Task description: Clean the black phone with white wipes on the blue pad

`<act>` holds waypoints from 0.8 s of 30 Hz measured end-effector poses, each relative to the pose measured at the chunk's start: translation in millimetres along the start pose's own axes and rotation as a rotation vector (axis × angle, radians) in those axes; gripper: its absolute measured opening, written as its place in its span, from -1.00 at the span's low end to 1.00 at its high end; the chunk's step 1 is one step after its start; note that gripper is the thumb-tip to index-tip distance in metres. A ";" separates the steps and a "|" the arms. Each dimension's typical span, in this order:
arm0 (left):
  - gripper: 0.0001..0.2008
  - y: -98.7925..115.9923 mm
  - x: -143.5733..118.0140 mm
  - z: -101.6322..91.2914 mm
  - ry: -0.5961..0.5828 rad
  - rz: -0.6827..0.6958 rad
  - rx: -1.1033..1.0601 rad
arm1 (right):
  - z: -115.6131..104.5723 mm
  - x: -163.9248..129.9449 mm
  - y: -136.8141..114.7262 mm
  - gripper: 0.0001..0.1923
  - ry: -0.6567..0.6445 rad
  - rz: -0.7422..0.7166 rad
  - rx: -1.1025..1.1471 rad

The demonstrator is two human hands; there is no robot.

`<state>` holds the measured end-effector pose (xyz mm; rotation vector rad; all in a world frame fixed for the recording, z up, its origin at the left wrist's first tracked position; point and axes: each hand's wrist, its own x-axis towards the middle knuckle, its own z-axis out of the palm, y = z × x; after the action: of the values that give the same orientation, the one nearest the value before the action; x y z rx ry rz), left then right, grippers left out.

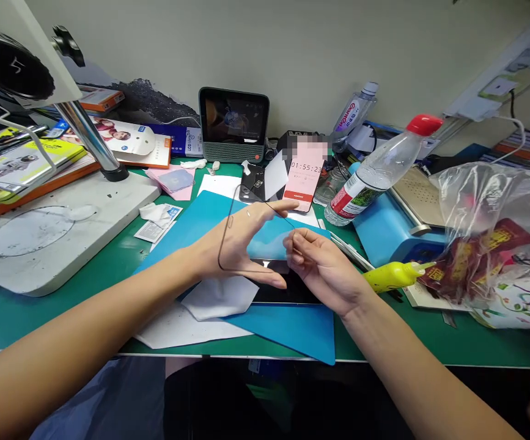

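Observation:
A clear, black-edged phone screen protector [219, 247] hangs tilted above the work mat, a small slot showing near its left edge. My right hand [322, 263] is closed, pinching its right edge between thumb and fingers. Behind the clear sheet, my left hand [235, 241] is open, thumb and fingers spread wide; the palm shows through it. Beneath both hands a phone with a dark screen [287, 294] lies on the blue mat [299, 327], partly covered by the hands. A white wipe [221, 299] rests under my left wrist.
A propped phone [302, 177] displays a timer, with a smart display [234, 125] behind. To the right are a water bottle [365, 177], a yellow glue bottle [393, 277], a blue machine [384, 226] and a plastic bag [485, 201]. A white stand base [63, 238] occupies the left.

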<state>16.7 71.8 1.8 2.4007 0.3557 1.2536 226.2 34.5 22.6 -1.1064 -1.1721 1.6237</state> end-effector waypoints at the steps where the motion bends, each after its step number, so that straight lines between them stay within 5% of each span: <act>1: -0.01 1.7 0.9 0.9 0.044 0.033 -0.036 | 1.7 -2.5 0.4 -0.67 -0.006 -0.024 -0.083; 6: -0.23 1.2 -1.4 -2.3 0.188 0.001 -0.118 | 13.5 -42.0 10.6 -0.75 0.130 -0.486 -0.854; 10: -0.29 -7.2 -5.6 -11.6 0.086 -0.224 0.040 | 47.3 -83.8 36.2 -0.63 -0.263 -0.814 -1.156; 12: -0.25 -9.1 -6.7 -13.2 0.022 -0.302 0.104 | 67.6 -93.0 52.7 -0.37 -0.333 -0.802 -1.320; 16: -0.15 -4.1 -5.3 -11.6 -0.057 -0.358 0.131 | 97.2 -86.0 77.0 0.06 -0.232 -0.773 -1.425; 24: -0.31 4.5 -2.8 -17.6 -0.157 -0.230 0.316 | 115.9 -55.2 73.9 0.02 -0.233 -0.783 -1.479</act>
<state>0.8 70.8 10.9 2.6035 0.8084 0.9589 121.3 -61.7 -18.3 -0.9553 -2.6467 0.0728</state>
